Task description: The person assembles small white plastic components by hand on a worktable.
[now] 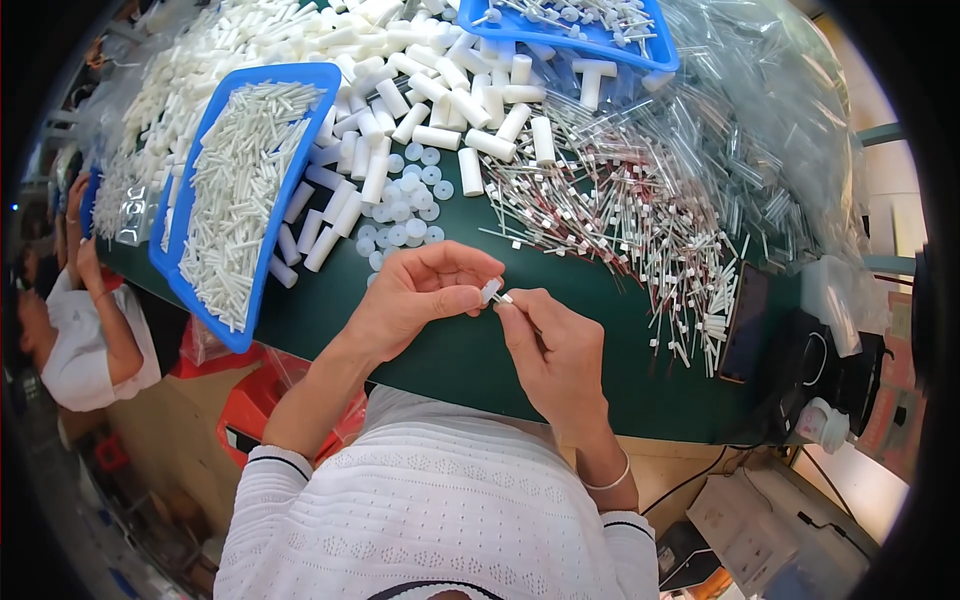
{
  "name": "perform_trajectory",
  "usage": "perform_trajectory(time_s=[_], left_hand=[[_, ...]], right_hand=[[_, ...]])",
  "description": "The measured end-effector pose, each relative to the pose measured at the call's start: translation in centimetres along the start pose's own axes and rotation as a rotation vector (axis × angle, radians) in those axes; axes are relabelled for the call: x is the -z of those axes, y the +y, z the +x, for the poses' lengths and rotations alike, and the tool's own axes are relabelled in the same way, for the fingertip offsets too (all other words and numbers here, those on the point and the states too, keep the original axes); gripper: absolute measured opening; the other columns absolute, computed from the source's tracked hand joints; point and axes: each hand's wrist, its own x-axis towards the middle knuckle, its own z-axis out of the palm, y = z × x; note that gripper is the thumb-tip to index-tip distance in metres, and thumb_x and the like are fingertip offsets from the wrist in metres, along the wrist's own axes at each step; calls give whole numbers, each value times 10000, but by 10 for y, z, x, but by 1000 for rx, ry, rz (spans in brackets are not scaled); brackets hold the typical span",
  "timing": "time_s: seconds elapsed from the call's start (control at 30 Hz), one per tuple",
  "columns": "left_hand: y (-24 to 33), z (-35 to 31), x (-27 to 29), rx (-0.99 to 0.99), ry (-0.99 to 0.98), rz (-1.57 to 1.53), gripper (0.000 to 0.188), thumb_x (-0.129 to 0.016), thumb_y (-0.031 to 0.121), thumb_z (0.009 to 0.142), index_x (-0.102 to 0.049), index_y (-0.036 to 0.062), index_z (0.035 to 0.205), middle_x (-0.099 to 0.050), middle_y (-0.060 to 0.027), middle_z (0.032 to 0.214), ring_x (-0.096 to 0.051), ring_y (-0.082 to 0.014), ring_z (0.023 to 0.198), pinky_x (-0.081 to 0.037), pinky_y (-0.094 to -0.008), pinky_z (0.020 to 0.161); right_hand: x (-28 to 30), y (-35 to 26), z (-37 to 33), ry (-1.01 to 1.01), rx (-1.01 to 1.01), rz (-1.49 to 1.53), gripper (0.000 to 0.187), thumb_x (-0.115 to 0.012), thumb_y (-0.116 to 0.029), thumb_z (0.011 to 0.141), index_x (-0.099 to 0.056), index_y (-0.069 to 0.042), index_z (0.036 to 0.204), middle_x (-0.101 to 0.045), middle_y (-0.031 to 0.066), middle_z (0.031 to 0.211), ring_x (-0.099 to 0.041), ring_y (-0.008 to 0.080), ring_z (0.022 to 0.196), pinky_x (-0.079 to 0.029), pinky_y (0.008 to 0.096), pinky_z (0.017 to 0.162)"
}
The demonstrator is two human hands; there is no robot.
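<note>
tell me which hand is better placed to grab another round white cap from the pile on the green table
Left, probably. The left hand lies just below the round white caps, pinching only a small white piece. The right hand sits farther off, holding a thin stick against that piece.

I see a matt dark-green table top, smooth like a mat. The blue trays look like glossy plastic, the white tubes matt plastic. My sweater is white ribbed knit cloth. The thin clear sticks shine like plastic.
</note>
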Motion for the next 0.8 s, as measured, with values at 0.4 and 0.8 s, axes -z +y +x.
perform_trajectory(time_s=[0.4, 0.8], left_hand=[[-21, -5, -6, -284, 12, 120, 220, -681, 3, 869, -642, -21, 1084, -550, -70, 1117, -565, -97, 952, -469, -227, 838], [135, -6, 82, -775, 627, 1715, 123, -678, 4, 817, -698, 36, 934, -658, -84, 894, -618, -223, 824, -500, -310, 721]], right_hand=[[-20, 19, -10, -112, -319, 478, 151, -556, -141, 988, -638, -15, 990, -631, 45, 769, -594, 122, 625, -460, 274, 555], [-4, 27, 2, -254, -296, 821, 180, -636, -132, 926, -716, 7, 1008, -604, 59, 1043, -535, 107, 863, -424, 241, 735]])
